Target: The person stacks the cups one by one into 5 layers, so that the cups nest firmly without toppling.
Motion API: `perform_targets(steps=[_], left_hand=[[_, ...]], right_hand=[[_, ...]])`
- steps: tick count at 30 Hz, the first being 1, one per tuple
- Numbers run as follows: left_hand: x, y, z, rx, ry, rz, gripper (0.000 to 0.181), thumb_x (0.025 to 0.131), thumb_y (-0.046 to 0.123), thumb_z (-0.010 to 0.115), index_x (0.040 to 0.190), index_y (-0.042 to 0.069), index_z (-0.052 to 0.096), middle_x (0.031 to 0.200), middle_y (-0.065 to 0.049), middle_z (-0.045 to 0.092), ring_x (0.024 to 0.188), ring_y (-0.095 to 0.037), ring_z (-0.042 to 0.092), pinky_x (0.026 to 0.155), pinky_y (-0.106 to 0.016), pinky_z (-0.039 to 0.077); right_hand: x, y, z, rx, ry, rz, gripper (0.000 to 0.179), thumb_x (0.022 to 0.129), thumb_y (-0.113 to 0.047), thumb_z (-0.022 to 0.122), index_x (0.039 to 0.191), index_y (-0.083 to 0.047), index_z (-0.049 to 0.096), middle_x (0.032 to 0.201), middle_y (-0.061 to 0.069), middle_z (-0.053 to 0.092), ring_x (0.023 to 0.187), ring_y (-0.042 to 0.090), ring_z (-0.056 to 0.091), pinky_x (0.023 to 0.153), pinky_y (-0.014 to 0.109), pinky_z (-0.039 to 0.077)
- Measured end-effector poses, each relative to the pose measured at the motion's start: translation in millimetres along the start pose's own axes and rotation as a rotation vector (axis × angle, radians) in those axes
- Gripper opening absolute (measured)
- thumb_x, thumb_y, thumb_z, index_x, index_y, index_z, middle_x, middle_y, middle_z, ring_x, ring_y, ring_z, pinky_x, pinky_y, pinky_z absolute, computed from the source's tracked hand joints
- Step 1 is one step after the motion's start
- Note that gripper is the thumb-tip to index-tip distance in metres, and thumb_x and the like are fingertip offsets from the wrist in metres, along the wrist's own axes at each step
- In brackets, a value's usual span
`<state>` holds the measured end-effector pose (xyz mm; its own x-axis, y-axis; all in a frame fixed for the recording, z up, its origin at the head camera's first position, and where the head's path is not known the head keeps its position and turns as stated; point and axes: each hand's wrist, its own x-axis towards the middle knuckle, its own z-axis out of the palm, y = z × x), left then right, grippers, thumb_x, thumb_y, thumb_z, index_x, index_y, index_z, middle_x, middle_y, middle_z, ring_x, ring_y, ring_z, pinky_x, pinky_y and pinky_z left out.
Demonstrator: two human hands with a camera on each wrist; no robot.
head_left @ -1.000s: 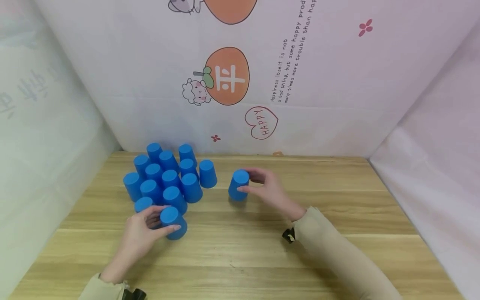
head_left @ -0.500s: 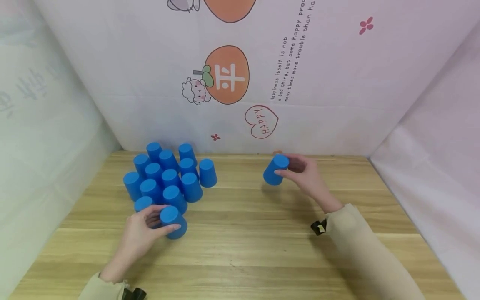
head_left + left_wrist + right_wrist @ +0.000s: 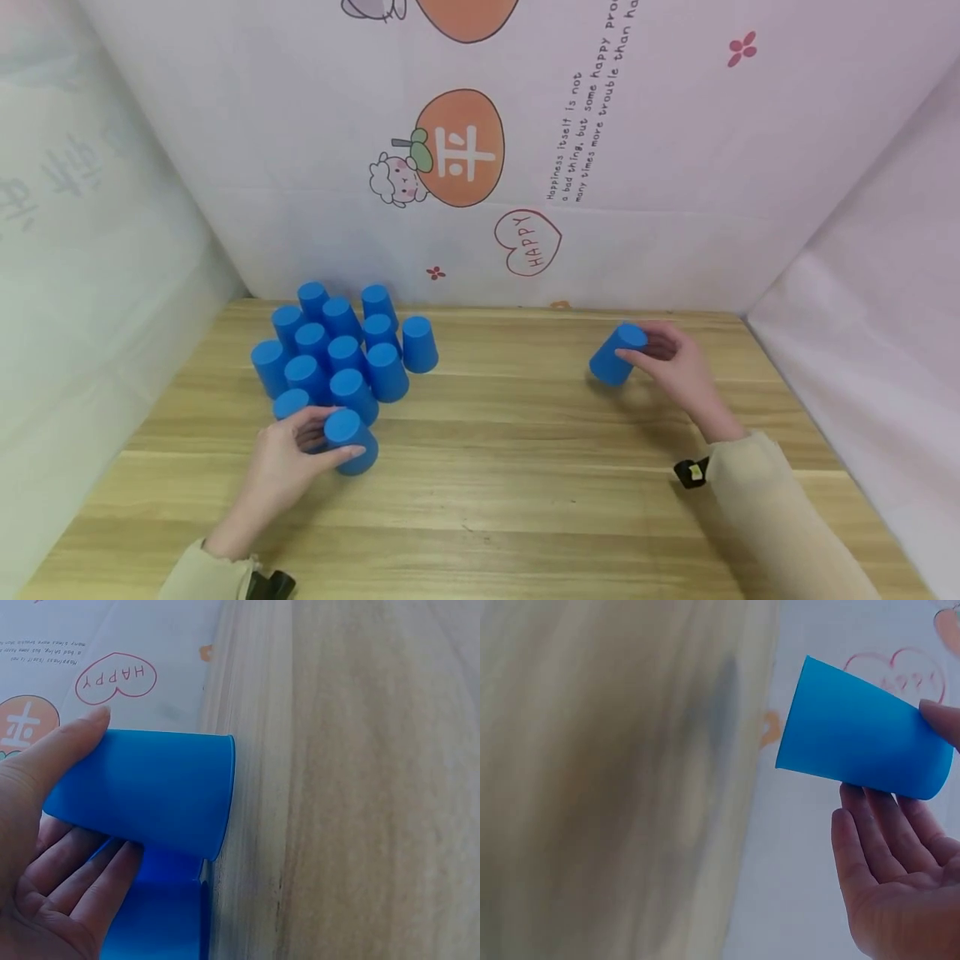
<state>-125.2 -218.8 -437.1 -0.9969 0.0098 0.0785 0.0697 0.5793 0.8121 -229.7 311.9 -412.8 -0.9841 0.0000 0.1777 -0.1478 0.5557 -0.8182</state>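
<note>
My left hand (image 3: 283, 462) grips an upside-down blue cup (image 3: 356, 450) at the front of a cluster of similar cups, thumb on one side and fingers on the other. The left wrist view shows this cup (image 3: 150, 787) from the side, with another blue cup (image 3: 157, 922) just behind it. On the right, my right hand (image 3: 684, 377) holds a second blue cup (image 3: 615, 358) between thumb and fingertips. That cup tilts, its base upward; in the right wrist view the cup (image 3: 859, 731) appears apart from the tabletop.
Several upside-down blue cups (image 3: 346, 353) stand close together at the left back of the wooden table (image 3: 495, 500). A white printed cloth (image 3: 645, 250) hangs behind, and white cloth walls (image 3: 870, 300) flank both sides.
My right hand has carried its cup well to the right, away from the cluster, first back and then slightly nearer. My left hand stays on its cup in the same place.
</note>
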Motion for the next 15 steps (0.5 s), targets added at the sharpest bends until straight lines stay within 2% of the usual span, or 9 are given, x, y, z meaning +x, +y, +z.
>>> perform_targets(steps=[4,9,12,15], left_hand=[[-0.4,1.8,-0.2,0.001,-0.002,0.001,0.058,0.080,0.038,0.089,0.123,0.006,0.068,0.120,-0.013,0.070,0.109,-0.032,0.068,0.090,-0.046,0.057],[-1.3,4.8,-0.6,-0.003,-0.005,0.013,0.060,0.080,0.039,0.088,0.124,0.004,0.067,0.120,-0.015,0.070,0.110,-0.033,0.068,0.091,-0.048,0.057],[-1.2,3.2,-0.1,0.002,-0.002,0.017,0.059,0.080,0.039,0.088,0.123,0.005,0.068,0.120,-0.014,0.070,0.109,-0.032,0.068,0.090,-0.047,0.057],[-0.5,0.2,0.3,0.010,0.003,0.022,0.058,0.080,0.039,0.089,0.123,0.006,0.068,0.119,-0.013,0.071,0.108,-0.032,0.068,0.090,-0.047,0.057]], right_hand=[[-6.8,16,-9,-0.025,0.010,0.018,0.061,0.092,-0.033,0.078,0.138,0.000,0.056,0.129,0.021,0.063,0.108,0.017,0.061,0.085,0.012,0.049],[-11.7,32,-22,-0.042,0.011,0.038,0.065,0.092,-0.037,0.078,0.142,-0.003,0.055,0.131,0.019,0.062,0.107,0.009,0.059,0.084,0.011,0.048],[-13.9,36,-29,-0.063,0.001,0.047,0.067,0.092,-0.040,0.077,0.145,-0.005,0.054,0.133,0.019,0.061,0.111,0.013,0.059,0.084,0.011,0.048],[-15.8,39,-34,-0.083,-0.013,0.056,0.068,0.092,-0.042,0.076,0.145,-0.007,0.054,0.135,0.018,0.061,0.116,0.023,0.059,0.083,0.011,0.048]])
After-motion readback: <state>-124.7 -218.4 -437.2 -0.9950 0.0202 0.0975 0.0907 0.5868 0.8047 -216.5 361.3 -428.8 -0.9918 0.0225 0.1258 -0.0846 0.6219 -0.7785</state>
